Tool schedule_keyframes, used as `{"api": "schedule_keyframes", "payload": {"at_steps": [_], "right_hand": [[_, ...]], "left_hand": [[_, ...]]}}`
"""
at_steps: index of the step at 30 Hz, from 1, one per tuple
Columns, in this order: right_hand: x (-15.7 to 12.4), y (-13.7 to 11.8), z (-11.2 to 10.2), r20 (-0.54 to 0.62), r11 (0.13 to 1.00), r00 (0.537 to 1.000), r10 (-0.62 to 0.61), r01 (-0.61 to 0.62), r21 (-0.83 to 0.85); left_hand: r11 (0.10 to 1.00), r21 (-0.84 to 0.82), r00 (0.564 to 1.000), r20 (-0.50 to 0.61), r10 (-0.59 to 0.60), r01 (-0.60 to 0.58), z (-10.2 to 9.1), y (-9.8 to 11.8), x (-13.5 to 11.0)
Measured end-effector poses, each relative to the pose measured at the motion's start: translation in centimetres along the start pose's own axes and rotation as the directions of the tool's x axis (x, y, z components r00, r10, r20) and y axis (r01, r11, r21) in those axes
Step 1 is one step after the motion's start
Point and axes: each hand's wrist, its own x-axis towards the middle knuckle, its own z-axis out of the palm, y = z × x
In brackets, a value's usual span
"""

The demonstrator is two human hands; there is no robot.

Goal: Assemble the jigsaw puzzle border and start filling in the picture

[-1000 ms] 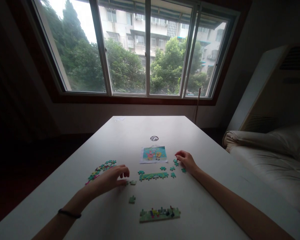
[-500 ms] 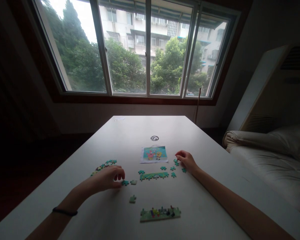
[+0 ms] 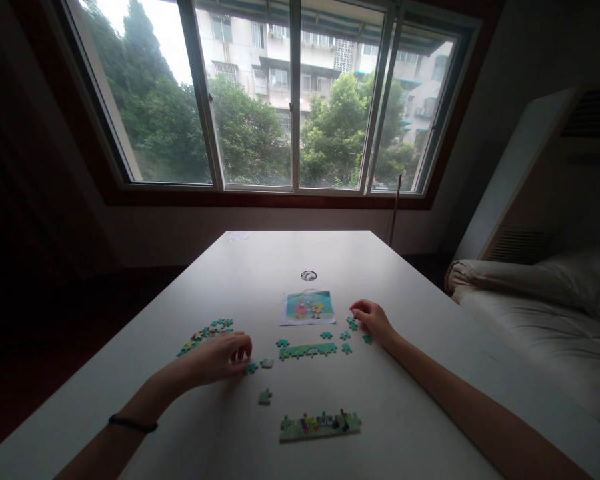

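White tabletop [image 3: 405, 427] before us: our left hand [image 3: 223, 355] half-curls beside a teal puzzle piece [image 3: 251, 368], our right hand [image 3: 373, 320] bends near knobbed pieces [image 3: 351, 324], any hold we can't tell; between lies a teal joined strip [image 3: 307, 351], nearer us a pale-green strip [image 3: 321, 428].

The left hand [image 3: 225, 353] curls just beside a teal puzzle piece [image 3: 252, 368] on the white worktop [image 3: 250, 273], the right hand [image 3: 374, 321] near loose pieces [image 3: 347, 348] and a picture sheet [image 3: 310, 307].
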Motion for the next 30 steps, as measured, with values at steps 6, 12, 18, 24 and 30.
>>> {"api": "schedule_keyframes", "payload": {"at_steps": [6,12,18,24,30], "right_hand": [[-0.03,-0.09,0.06,-0.002,1.0,1.0,0.019,-0.019,-0.002],[-0.02,-0.05,0.02,-0.003,1.0,1.0,-0.018,0.018,-0.009],[0.01,0.06,-0.01,0.002,1.0,1.0,-0.009,0.009,-0.006],[-0.01,0.07,0.05,0.006,1.0,1.0,0.008,-0.008,-0.003],[-0.05,0.01,-0.04,0.015,1.0,1.0,0.013,-0.012,-0.016]], "left_hand": [[1.0,-0.013,1.0,0.018,-0.001,0.001,0.15,0.67,0.09],[1.0,-0.012,0.999,0.02,0.025,-0.025,0.3,0.92,0.09],[1.0,-0.006,1.0,0.024,0.019,-0.019,0.11,1.06,0.03],[1.0,-0.003,1.0,0.029,0.0,0.0,-0.03,0.9,-0.06],[1.0,-0.002,1.0,0.015,-0.012,0.012,0.02,0.53,-0.01]]}}
